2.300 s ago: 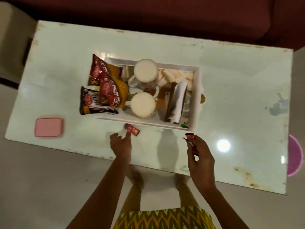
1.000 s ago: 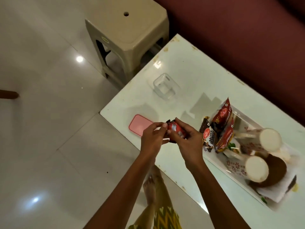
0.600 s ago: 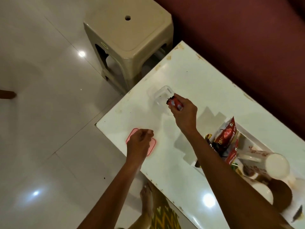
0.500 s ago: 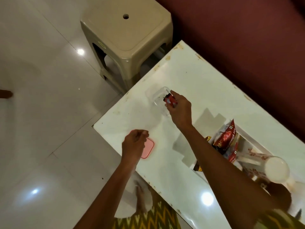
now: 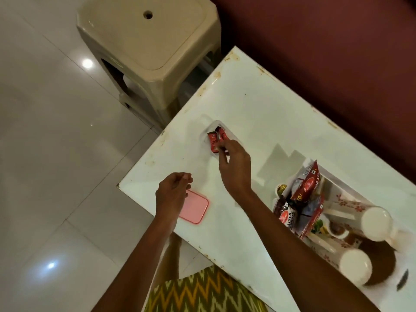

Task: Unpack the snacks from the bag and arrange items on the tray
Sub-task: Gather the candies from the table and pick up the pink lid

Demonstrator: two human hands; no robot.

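Two small red sachets (image 5: 215, 140) stand in a clear plastic container (image 5: 209, 131) near the table's left end. My right hand (image 5: 235, 167) reaches over it, with fingertips pinched on the sachets' near edge. My left hand (image 5: 172, 194) hovers with loosely curled fingers and nothing in it above a pink lid (image 5: 197, 211) lying flat on the table. At the right, a white tray (image 5: 335, 175) holds red snack packets (image 5: 305, 188) leaning at its left end, and two white mugs (image 5: 374, 222) with a brown round thing beside them.
The white table (image 5: 258, 109) has worn edges, and its left corner lies just beyond the pink lid. A beige plastic stool (image 5: 146, 41) stands on the tiled floor past the table's left end. A maroon sofa (image 5: 326, 52) runs along the far side.
My hands came together on the sachets, then parted. My right hand carried them left and lowered them into the clear container. My left hand moved over the pink lid.
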